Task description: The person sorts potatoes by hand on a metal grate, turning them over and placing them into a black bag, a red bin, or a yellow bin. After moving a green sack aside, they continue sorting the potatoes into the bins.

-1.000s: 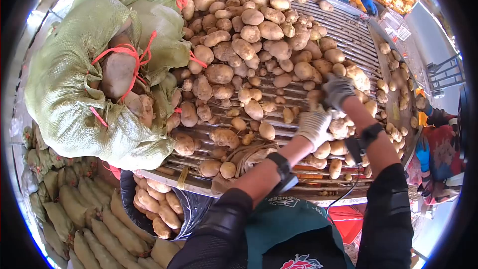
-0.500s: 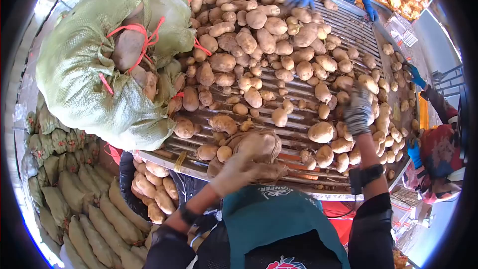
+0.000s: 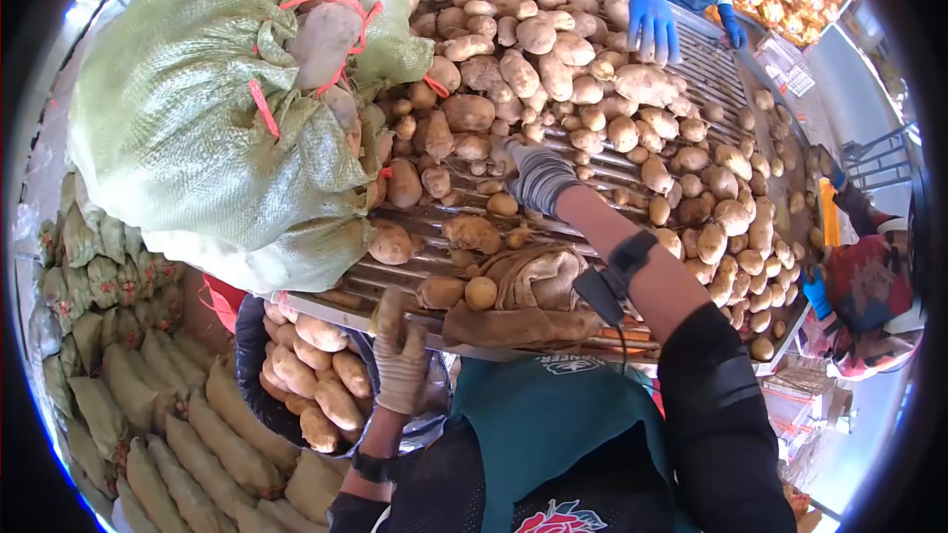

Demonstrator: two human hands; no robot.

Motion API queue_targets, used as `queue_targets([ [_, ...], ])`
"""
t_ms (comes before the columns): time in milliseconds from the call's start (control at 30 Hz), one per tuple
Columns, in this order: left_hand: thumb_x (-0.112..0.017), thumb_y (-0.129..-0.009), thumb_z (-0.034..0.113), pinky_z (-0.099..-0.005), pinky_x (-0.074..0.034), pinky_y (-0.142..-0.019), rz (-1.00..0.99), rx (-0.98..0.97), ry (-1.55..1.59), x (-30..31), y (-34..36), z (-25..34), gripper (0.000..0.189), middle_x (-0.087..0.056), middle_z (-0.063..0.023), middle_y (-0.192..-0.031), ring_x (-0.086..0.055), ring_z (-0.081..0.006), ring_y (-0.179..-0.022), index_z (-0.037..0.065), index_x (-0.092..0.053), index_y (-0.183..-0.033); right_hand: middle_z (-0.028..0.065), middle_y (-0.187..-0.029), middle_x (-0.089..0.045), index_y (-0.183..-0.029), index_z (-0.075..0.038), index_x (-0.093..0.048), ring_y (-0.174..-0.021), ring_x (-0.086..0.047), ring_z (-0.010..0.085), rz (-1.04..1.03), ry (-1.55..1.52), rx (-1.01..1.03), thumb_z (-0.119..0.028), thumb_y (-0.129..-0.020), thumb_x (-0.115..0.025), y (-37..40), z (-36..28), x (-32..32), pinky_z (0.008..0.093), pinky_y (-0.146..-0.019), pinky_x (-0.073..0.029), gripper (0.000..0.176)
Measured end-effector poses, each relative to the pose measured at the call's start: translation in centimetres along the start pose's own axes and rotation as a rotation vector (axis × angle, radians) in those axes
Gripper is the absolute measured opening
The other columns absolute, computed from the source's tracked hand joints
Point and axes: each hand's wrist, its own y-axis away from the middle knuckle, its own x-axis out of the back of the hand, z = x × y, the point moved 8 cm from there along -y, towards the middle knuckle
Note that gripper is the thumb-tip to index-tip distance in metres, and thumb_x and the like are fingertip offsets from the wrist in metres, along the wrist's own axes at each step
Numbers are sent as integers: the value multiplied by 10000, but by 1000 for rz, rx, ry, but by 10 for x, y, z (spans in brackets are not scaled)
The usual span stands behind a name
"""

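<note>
My right hand point(image 3: 538, 178), in a grey striped glove, reaches across my front to the potatoes point(image 3: 469, 114) in the middle of the slatted table point(image 3: 434, 222). Its blurred fingertips are among small potatoes, and I cannot see whether they grip one. My left hand point(image 3: 400, 355), in a beige knit glove, is raised at the table's near edge beside a dark-lined bucket point(image 3: 255, 390) of large potatoes point(image 3: 316, 375). Its fingers point upward, apart, with no held thing visible. Right of it, a crumpled brown cloth sack point(image 3: 538, 286) lies on the slats beside two potatoes point(image 3: 441, 292).
A large green mesh sack point(image 3: 197, 128) with red ties bulges over the table's left side. Filled sacks point(image 3: 178, 385) are stacked on the floor at lower left. Across the table is a co-worker's blue-gloved hand point(image 3: 652, 20); another person point(image 3: 869, 281) stands at the right.
My right hand has swept left from the right-hand potatoes to the middle. My left hand has left the brown cloth sack and moved left toward the bucket. The co-worker's blue glove has shifted right.
</note>
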Motion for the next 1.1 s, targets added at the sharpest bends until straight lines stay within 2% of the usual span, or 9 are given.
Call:
queue_targets([
  [133,-632,-852,10,-396,-392,-1084,6,-261,-523,14,-38,13,708,-351,-223,-1515,-392,-353,-1386,58,-329,-1490,266,-1230,-588,-1265,-45,-554,-1087,-613,381,-158,-166,35,-205,-819,-690,22,-34,-21,457,-916,-514,493],
  [200,-688,-767,46,-424,-331,-1133,-328,-404,-903,-18,-49,15,796,-305,-283,-1513,-290,-425,-1426,49,-330,-1478,244,-1397,-472,-1305,-112,-565,-1224,-515,392,-256,202,199,-216,-836,-683,40,-67,-47,518,-985,-465,495],
  [333,-717,-716,66,-419,-292,-1164,-461,-303,-920,-25,-63,4,871,-251,-300,-1533,-254,-439,-1437,68,-313,-1488,195,-1503,-362,-1336,-196,-565,-1321,-410,410,-27,212,44,-234,-836,-689,28,-79,-82,586,-1028,-403,517],
  [400,-725,-709,70,-420,-290,-1166,-488,-300,-901,-22,-71,1,881,-241,-297,-1537,-252,-438,-1438,73,-315,-1488,171,-1368,-490,-1284,-56,-577,-1281,-485,302,120,31,-164,-348,-934,-562,9,-60,-97,568,-996,-400,456],
  [600,-742,-687,78,-426,-293,-1166,-562,-392,-860,-32,-76,15,879,-254,-284,-1529,-287,-438,-1416,73,-339,-1468,195,-1273,-568,-1274,-76,-588,-1199,-541,333,-53,223,45,-403,-843,-671,39,-59,-56,515,-990,-428,547],
  [667,-744,-682,80,-427,-297,-1164,-594,-402,-832,-41,-76,17,872,-264,-279,-1524,-304,-439,-1406,70,-348,-1460,203,-1290,-569,-1284,-69,-587,-1173,-569,345,215,-395,90,-323,-766,-768,44,-32,-32,436,-980,-469,604],
  [700,-741,-685,80,-422,-302,-1161,-669,-363,-918,-51,-76,12,855,-274,-270,-1520,-315,-435,-1400,66,-359,-1450,190,-1279,-585,-1288,-66,-584,-1133,-604,326,153,-1027,85,-273,-759,-796,43,-9,-50,356,-963,-494,606],
  [867,-739,-693,81,-404,-301,-1163,-826,-279,-876,-57,-91,-4,839,-333,-257,-1500,-319,-394,-1414,65,-381,-1451,125,-1342,-545,-1448,-8,-347,-1215,-552,254,-188,-2192,187,-444,-838,-742,153,-3,-13,391,-1066,-442,847],
  [1100,-683,-842,132,-388,-344,-1128,-443,15,-430,-49,-72,45,726,-447,-153,-1454,-417,-244,-1359,18,-348,-1476,158,-1339,-563,-1377,-44,-467,-1230,-562,277,254,-2633,218,-454,-934,-617,241,70,-53,462,-1082,-438,622],
])
